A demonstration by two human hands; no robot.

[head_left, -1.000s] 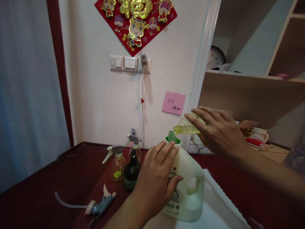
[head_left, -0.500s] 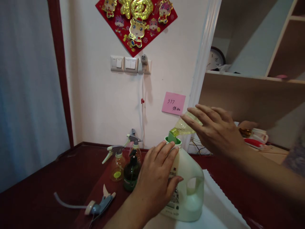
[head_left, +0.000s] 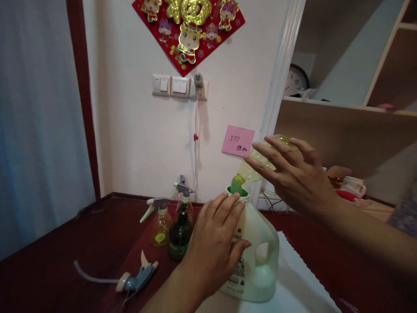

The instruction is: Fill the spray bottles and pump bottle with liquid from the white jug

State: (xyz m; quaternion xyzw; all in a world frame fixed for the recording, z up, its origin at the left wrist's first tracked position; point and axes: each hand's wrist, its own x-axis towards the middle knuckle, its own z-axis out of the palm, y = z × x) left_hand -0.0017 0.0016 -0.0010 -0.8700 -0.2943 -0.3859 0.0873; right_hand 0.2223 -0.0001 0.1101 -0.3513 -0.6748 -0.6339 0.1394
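Note:
My left hand is wrapped round the side of a big white detergent jug that stands upright on a white mat. A green spout sits in the jug's mouth. My right hand holds a small clear yellowish bottle tipped steeply, its neck pointing down at the green spout. Yellow liquid shows near the bottle's neck.
Left of the jug stand two clear spray bottles and a dark green pump bottle. A loose spray head with a tube lies on the dark red table. A pink note hangs on the wall. Shelves with a clock stand at right.
My right hand has raised the back of the small bottle, tipping it more steeply towards the jug's spout. My left hand and the jug have stayed put.

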